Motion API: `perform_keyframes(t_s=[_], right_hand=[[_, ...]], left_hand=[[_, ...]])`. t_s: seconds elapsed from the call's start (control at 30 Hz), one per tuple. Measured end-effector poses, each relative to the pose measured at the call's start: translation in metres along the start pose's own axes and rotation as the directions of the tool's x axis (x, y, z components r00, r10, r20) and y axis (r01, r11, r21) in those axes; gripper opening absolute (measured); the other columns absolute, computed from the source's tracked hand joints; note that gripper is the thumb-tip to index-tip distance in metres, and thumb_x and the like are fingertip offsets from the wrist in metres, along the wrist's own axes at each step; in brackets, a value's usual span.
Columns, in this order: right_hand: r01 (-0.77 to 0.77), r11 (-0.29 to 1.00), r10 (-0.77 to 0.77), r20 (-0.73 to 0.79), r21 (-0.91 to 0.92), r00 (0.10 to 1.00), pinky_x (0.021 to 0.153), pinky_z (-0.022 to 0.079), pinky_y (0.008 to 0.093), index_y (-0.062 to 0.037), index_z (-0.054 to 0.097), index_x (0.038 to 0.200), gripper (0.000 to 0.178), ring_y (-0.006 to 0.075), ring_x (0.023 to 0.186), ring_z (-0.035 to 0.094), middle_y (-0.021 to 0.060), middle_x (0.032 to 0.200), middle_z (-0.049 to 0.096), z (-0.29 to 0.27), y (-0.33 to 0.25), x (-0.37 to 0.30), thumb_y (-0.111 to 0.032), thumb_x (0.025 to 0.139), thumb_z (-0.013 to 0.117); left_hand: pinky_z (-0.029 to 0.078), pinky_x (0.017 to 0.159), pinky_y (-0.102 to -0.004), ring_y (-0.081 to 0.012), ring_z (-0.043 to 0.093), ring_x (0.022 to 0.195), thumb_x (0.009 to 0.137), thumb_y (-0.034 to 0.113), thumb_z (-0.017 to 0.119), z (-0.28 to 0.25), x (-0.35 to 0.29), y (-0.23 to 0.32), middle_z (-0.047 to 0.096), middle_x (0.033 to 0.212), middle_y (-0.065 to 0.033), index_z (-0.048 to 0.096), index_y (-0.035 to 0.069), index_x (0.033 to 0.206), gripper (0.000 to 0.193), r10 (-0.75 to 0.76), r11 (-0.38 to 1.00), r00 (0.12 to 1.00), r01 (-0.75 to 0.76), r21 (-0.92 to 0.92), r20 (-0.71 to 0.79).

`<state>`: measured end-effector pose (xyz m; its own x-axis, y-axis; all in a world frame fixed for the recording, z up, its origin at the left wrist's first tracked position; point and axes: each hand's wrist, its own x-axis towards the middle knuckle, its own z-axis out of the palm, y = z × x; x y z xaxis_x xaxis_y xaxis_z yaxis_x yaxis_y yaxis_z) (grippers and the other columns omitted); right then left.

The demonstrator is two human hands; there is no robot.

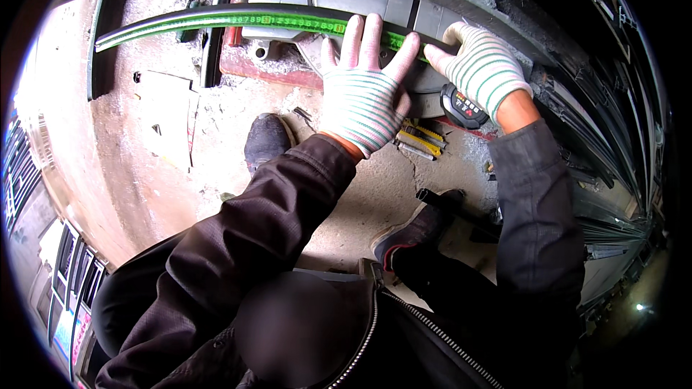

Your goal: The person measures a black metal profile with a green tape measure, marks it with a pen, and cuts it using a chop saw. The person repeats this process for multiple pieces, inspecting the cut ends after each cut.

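Observation:
A long dark profile bar (216,11) runs across the top of the view, over a grey metal machine bed. Along its near edge lies a bright green tape measure blade (303,24) with printed marks. My left hand (364,90), in a white glove with green stripes, rests with spread fingers on the blade and bar. My right hand (484,68), gloved alike, is closed around the bar's right part by thumb and fingers; the blade's end there is hidden. A dark rounded case with small buttons (465,106) sits just below the right hand.
The metal machine bed (353,0) stands on a red base. Several yellow-handled tools (422,138) lie on the floor between my shoes (268,140). Long dark profiles (613,115) are bundled at the right. An upright dark bar (104,39) stands at the far left.

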<state>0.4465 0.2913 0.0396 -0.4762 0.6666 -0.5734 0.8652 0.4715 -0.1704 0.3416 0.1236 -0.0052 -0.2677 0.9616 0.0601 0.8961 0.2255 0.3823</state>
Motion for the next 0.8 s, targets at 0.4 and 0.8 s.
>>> perform_keyframes(t_s=[0.4,0.8], right_hand=[[0.085,0.995,-0.084,-0.027,0.060,0.996,0.088,0.053,0.0400,-0.0019,0.069,0.116,0.056,0.0307,0.098,0.068,0.0185,0.105,0.071,0.002,0.006,0.006,-0.050,0.086,0.072],[0.080,0.992,-0.084,0.033,0.095,0.996,0.087,0.056,0.0408,-0.0009,0.071,0.114,0.056,0.0329,0.098,0.072,0.0212,0.102,0.074,-0.004,0.007,0.007,-0.050,0.088,0.069]], left_hand=[[0.025,0.110,-0.0696,-0.0481,0.029,0.143,0.073,0.029,0.072,0.003,0.001,-0.003,0.032,0.153,-0.0302,0.046,0.024,0.148,0.080,0.012,1.000,1.000,-0.012,-0.005,-0.013],[0.030,0.108,-0.0648,-0.0474,0.034,0.139,0.073,0.022,0.070,-0.001,0.005,0.001,0.038,0.148,-0.0283,0.051,0.026,0.145,0.075,0.000,1.000,0.998,-0.001,-0.028,-0.056]])
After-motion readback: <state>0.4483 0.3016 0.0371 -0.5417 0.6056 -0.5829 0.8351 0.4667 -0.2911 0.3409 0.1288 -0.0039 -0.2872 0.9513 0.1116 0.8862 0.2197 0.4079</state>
